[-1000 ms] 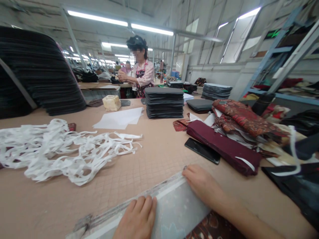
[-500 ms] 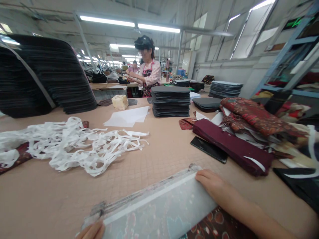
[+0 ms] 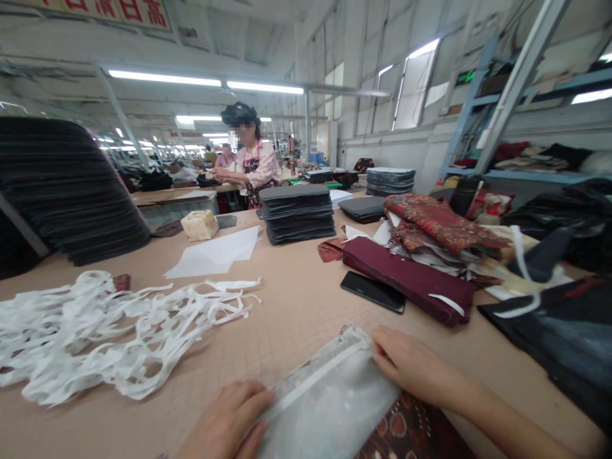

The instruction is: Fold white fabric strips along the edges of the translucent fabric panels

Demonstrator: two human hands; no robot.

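A layered fabric panel [image 3: 329,395] with a pale, see-through backing lies low in the head view. A white strip [image 3: 320,376] runs along its upper edge, and brown-red patterned cloth [image 3: 406,427] shows at its lower right. My right hand [image 3: 411,363] pinches the panel's upper right edge, thumb side hidden. At the left edge, my left hand [image 3: 234,417] has its fingers closed together around the cloth; its fingertips are slightly blurred. Beyond the right hand, a black phone [image 3: 373,292] rests beside a folded maroon cloth [image 3: 406,277].
Tangled white strips [image 3: 100,331] spread over the left of the table [image 3: 287,306]. Dark sheets [image 3: 299,217] are stacked at the back, with a taller stack [image 3: 71,191] at left. White paper [image 3: 215,252], a yellowish block [image 3: 199,225] and patterned cloth [image 3: 444,220] lie around. A co-worker [image 3: 253,159] stands beyond.
My left hand has moved right and in, nearer to my right hand, and the stretch of panel between them is shorter. The camera view has swung to the right and up.
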